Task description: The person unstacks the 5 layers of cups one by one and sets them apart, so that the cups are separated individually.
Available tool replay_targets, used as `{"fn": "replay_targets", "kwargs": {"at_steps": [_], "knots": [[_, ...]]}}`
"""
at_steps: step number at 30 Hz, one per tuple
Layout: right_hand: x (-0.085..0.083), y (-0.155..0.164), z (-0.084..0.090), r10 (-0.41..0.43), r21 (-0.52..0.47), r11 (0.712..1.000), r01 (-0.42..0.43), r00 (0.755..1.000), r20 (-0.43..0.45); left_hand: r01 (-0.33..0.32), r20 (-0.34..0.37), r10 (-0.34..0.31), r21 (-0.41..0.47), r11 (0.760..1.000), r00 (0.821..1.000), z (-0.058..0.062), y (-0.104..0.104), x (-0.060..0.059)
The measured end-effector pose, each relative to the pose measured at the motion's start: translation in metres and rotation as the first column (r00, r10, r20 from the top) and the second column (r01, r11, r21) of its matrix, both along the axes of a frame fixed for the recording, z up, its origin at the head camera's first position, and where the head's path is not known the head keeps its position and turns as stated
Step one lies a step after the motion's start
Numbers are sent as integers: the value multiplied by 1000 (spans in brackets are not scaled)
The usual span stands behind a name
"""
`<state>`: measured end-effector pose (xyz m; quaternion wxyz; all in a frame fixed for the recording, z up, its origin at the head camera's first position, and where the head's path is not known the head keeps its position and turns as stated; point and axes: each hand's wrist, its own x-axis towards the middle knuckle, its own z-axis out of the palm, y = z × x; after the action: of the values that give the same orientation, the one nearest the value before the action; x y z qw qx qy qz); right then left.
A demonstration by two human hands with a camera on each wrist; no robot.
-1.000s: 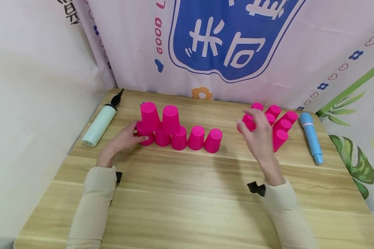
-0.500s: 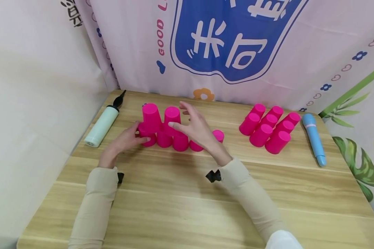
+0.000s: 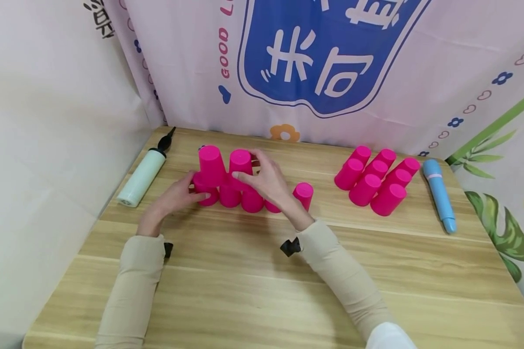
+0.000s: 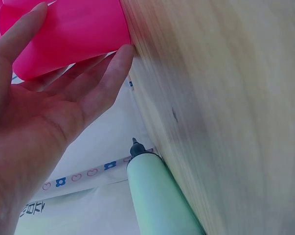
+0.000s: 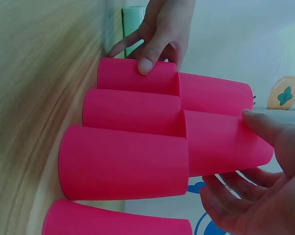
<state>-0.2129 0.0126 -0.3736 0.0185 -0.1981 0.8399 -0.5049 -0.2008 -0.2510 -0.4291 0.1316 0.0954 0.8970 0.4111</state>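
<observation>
1. A row of five upturned pink cups stands on the table (image 3: 262, 291); its leftmost is the end cup (image 3: 206, 190), its rightmost the far cup (image 3: 303, 195).
2. Two more cups make a second tier: the left upper cup (image 3: 211, 165) and the right upper cup (image 3: 240, 167). Each sits over a gap in the row below.
3. The left hand (image 3: 172, 198) rests against the end cup. In the left wrist view its fingers (image 4: 96, 81) lie nearly straight along the cup's side, with the thumb (image 4: 15, 41) over the top edge: a light bracing touch, not a closed grip.
4. The right hand (image 3: 268, 180) is at the right upper cup. Its thumb (image 5: 264, 125) lies on the cup's side near the top and the fingers curve loosely behind it. Whether it truly clasps the cup or only steadies it, I cannot tell.
5. Judged from this, the pyramid is partly built: base done, second tier half filled, with room for two more cups there and the tiers above not begun.
6. A spare cluster (image 3: 375, 179) of pink cups stands well apart on the right side of the table.
7. A green pump (image 3: 141, 175) lies to the left of the row, a blue pump (image 3: 437, 193) just beside the spare cluster.
</observation>
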Motion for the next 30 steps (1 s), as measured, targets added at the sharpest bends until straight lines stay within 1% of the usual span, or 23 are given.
{"fn": "replay_targets", "kwargs": {"at_steps": [4, 7, 9, 13, 17, 19, 22, 26, 30], "knots": [[1, 1, -1, -3, -18, 1000, 3, 1000, 5, -4, 0, 4, -2, 1000, 1000, 0, 0, 0], [6, 6, 3, -14, -48, 999, 14, 1000, -18, -1, -1, 1, -4, 1000, 1000, 0, 1, 1], [11, 13, 7, -34, -76, 997, 30, 998, -51, 2, -1, -2, -1, 1000, 1000, 0, 1, 0], [22, 36, 14, -101, -115, 990, 87, 988, -119, 6, -3, -6, 6, 1000, 1000, 0, 1, 0], [32, 71, 19, -189, -175, 971, 163, 972, -143, 8, -3, -8, -1, 1000, 1000, 1, 0, 0], [36, 91, 22, -242, -206, 956, 208, 957, -157, 6, 0, -6, -5, 1000, 1000, 2, 0, 0], [42, 120, 27, -332, -206, 933, 296, 927, -172, 4, 5, -4, -7, 1000, 1000, 3, 0, 0], [49, 158, 33, -445, -198, 889, 413, 881, -159, 0, 4, 0, -13, 1000, 1000, 2, -1, -1], [58, 189, 35, -520, -207, 848, 488, 841, -148, 7, 3, -7, -15, 1000, 1000, 0, -1, -1]]}}
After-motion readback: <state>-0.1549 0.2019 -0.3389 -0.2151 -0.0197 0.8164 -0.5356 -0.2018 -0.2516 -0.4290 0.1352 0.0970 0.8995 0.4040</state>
